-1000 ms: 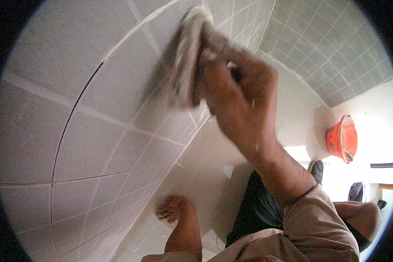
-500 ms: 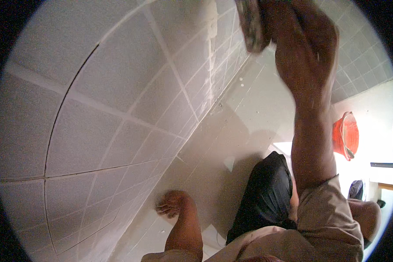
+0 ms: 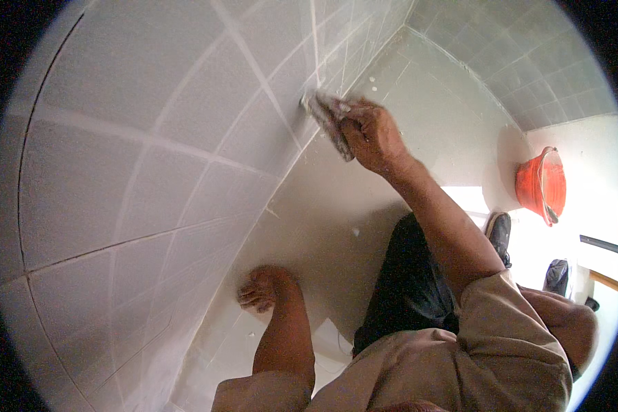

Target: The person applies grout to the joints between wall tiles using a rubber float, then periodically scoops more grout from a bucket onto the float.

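My right hand [image 3: 376,137] is closed on a flat pad [image 3: 329,123] smeared with whitish grout; blur hides whether it is a float or a sponge. One edge of the pad is at the grey tiled wall [image 3: 206,82], low down near the floor. Pale grout lines most of the tile joints, while a few joints at the left are dark. Lower down, my left hand [image 3: 266,288] hangs near the foot of the wall, its fingers loosely spread. I see nothing in it.
An orange-red bucket [image 3: 541,185] with a handle stands at the right by a white wall. A second tiled wall [image 3: 515,62] rises at the far end. Pale floor [image 3: 432,103] lies between. Around my bent legs are dark shoes [image 3: 500,237] and bright light.
My right hand has swept down and left with the pad, from the top of the view to the lower wall. My left hand has shifted slightly up and left. The view has tilted a little.
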`<state>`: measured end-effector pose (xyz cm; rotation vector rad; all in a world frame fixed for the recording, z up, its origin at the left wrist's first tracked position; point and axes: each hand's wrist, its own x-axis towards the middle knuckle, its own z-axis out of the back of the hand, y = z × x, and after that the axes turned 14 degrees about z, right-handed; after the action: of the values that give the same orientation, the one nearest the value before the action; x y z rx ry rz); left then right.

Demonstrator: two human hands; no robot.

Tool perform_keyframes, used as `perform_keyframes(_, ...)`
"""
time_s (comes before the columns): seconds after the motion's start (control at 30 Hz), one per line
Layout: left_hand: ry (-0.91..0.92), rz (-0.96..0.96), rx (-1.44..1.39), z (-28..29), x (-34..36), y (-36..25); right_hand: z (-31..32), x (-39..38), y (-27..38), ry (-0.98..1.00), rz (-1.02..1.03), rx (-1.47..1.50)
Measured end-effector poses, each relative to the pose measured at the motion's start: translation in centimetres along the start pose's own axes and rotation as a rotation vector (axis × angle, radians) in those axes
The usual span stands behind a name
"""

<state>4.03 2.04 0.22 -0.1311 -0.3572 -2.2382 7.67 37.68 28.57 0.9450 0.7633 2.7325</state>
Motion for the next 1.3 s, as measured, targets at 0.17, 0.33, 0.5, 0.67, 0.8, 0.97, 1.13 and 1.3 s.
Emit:
perform_keyframes(0.17, 0.002, 0.027, 0.58, -3.0, 0.9, -0.3, -2.1, 0.1, 3.3, -0.485, -0.657, 0.87)
perform_keyframes(0.33, -0.217, -0.198, 2.007, -8.1, 2.4, 0.3, -3.8, -0.8, 6.1, -0.308, -0.618, 0.98)
perform_keyframes(0.5, -0.415, -0.204, 2.217, -6.2, -0.1, -0.2, -4.5, 1.3, 8.1, -0.624, -0.716, 1.129)
perform_keyframes(0.67, -0.384, -0.565, 2.94, -1.2, 0.1, -0.4, -4.7, -0.2, 13.2, -0.395, -0.786, 1.232)
perform_keyframes(0.8, -0.184, -0.153, 2.042, -5.2, 3.5, -1.2, -2.1, 1.0, 9.5, -0.38, -0.562, 0.937)
perform_keyframes(0.97, -0.385, 0.103, 1.608, -9.1, 1.0, 0.8, -4.3, -1.1, 9.4, -0.035, -0.312, 0.518)
perform_keyframes(1.13, -0.306, -0.059, 2.026, -7.0, 0.7, -1.2, -4.0, 0.2, 14.0, -0.525, -0.923, 1.306)
perform_keyframes(1.3, -0.227, -0.395, 2.669, -2.8, 0.6, -0.5, -6.8, -1.6, 16.4, -0.253, -0.923, 1.256)
